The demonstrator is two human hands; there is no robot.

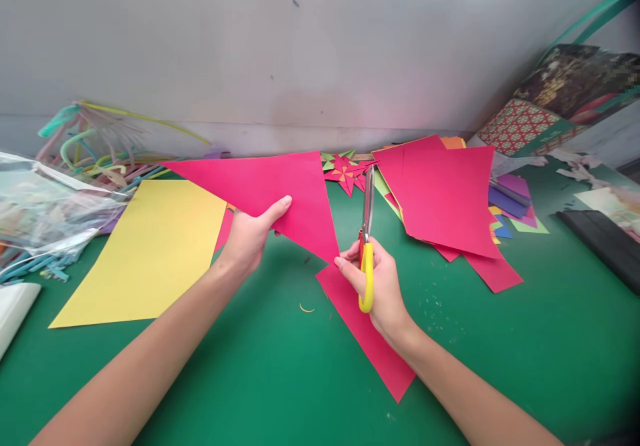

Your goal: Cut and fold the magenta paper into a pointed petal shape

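A red paper triangle point(285, 193) is raised above the table, gripped between the thumb and fingers of my left hand point(250, 236). My right hand point(377, 283) is closed around yellow-handled scissors point(368, 273), their blades upright and pointing away from me. The thumb and finger of that same hand also pinch the triangle's lower right corner. Beneath my right hand, a red paper strip point(367, 333) lies slantwise on the green table point(280, 366). Part of the strip is covered by my hand and forearm.
Yellow paper point(145, 253) lies at left, near bundled pipe cleaners point(85, 146) and a clear plastic bag point(45, 199). Red paper sheets point(445, 199) are stacked at right. Paper flowers point(345, 173) lie by the wall. A black flat object point(600, 246) and a patterned bag point(530, 126) are far right.
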